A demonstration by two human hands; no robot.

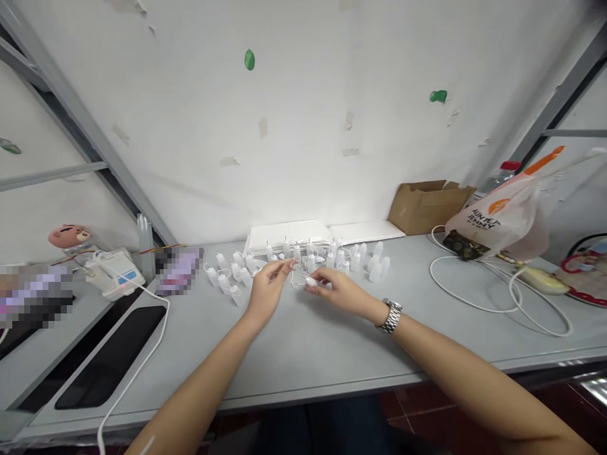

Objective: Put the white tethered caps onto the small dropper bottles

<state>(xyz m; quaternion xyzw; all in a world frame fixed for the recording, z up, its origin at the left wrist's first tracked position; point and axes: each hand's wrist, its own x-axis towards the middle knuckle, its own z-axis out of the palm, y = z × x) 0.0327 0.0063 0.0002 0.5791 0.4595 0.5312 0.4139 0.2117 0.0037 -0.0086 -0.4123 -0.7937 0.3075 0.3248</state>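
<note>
My left hand (266, 292) is above the grey table with thumb and fingers pinched together. Whatever is between those fingertips is too small to make out. Close beside it, my right hand (339, 292) pinches a small white cap (310, 281), from which a thin looped strap (296, 284) reaches toward the left hand. Around and behind both hands stand several small translucent white squeeze bottles (222, 284), some topped with thin nozzles. More bottles (375, 272) are grouped to the right.
Stacked white sheets (289, 235) lie against the wall behind the bottles. A cardboard box (427, 205), a plastic bag (497, 218) and a looped white cable (467, 308) occupy the right side. On the left are a black phone-like slab (111, 357), a white power strip (114, 273) and another cable.
</note>
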